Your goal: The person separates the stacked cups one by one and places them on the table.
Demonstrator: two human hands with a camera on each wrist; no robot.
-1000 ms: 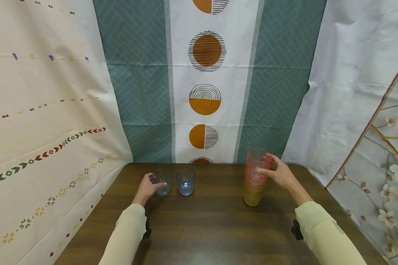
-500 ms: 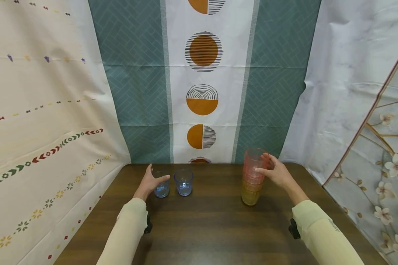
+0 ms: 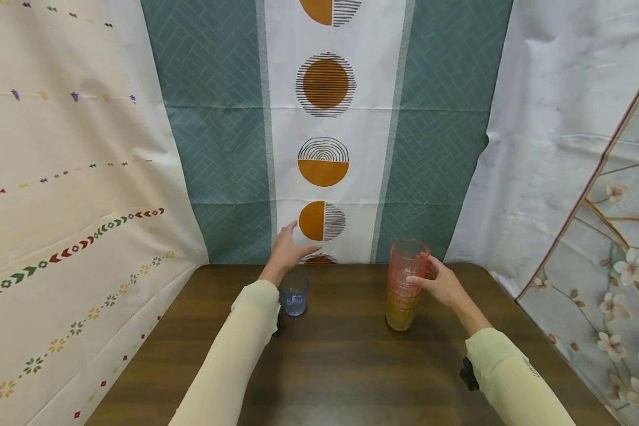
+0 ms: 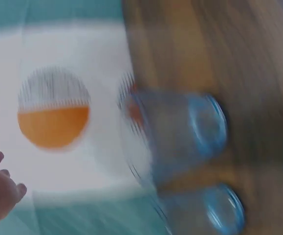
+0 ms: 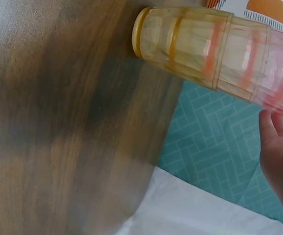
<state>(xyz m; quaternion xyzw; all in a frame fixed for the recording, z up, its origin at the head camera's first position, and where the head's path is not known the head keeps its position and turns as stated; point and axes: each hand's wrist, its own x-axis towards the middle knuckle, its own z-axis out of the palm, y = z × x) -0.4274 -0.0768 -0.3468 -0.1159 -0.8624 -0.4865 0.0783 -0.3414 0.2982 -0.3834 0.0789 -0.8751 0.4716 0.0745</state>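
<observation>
**While gripping the cup stack (image 3: pixel 402 297) with the right hand (image 3: pixel 443 284), holds the left hand (image 3: pixel 289 249) empty**

Well left of the cup stack, has the left hand up off the desk (image 3: pixel 346 367), with thumb spread wide from fingers and nothing between. Lower than that hand, likewise left of the cup stack, shows the nearer blue cup (image 3: pixel 294 299) upright, long axis vertical; lies far closer to the left hand than to the right. Cannot tell how the two line up in depth. Farther left of the cup stack, includes a second blue cup (image 4: pixel 205 211), mostly hidden by the left sleeve (image 3: pixel 229 343) in the head view. At the cup stack itself, roughly upright on its yellow base, curls the right hand round the red upper part, with thumb in front.
</observation>
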